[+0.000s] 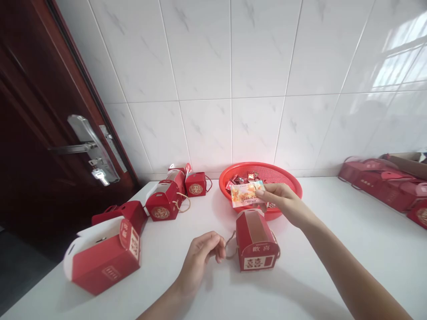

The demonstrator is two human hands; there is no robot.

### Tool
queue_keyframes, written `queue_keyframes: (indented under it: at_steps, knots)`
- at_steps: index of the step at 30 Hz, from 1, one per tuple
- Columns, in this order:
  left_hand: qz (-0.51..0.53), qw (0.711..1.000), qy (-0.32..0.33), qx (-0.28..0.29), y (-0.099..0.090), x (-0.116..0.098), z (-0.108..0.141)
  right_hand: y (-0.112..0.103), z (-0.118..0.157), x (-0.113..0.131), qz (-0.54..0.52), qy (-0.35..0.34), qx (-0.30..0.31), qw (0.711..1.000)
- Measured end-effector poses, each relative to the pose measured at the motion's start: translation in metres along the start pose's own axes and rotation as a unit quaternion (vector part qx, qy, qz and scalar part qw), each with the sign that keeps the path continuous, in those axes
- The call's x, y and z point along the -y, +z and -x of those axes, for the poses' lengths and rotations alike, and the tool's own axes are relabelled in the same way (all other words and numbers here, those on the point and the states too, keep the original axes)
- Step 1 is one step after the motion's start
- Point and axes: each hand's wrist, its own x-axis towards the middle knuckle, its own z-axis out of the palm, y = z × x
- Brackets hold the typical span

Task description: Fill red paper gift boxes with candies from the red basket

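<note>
My right hand pinches a wrapped snack packet, white with orange flowers and "Golden" lettering. The packet is above the near side of a red plastic basket that contains small wrapped sweets. Just below it, a red gift box with a brown strip on its top and rope handles stands upright on the white table. My left hand is left of this box, its fingers curled beside the rope handle. Whether the rope passes between those fingers is hidden.
An open red box lies at the left front. Several more red boxes stand behind it, towards the tiled wall. At the far right is a row of red boxes. A dark door with keys borders the left side.
</note>
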Motion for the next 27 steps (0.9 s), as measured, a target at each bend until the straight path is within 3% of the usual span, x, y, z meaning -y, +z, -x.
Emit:
queue_keyframes:
  at_steps: [8, 14, 19, 27]
  knots:
    - [-0.069, 0.993, 0.092, 0.037, 0.019, -0.025, -0.031, -0.026, 0.001, -0.019, 0.000, 0.036, -0.062, 0.997]
    - [-0.082, 0.977, 0.190, -0.046, 0.040, -0.043, -0.074, -0.029, -0.004, -0.022, -0.002, 0.019, -0.053, 0.998]
    - [-0.037, 0.985, 0.158, -0.065, 0.051, -0.037, -0.114, -0.030, -0.010, -0.034, 0.014, 0.022, -0.043, 0.999]
    - [-0.012, 0.996, 0.053, 0.070, 0.064, -0.037, -0.147, -0.035, -0.016, -0.051, -0.003, 0.030, -0.049, 0.998]
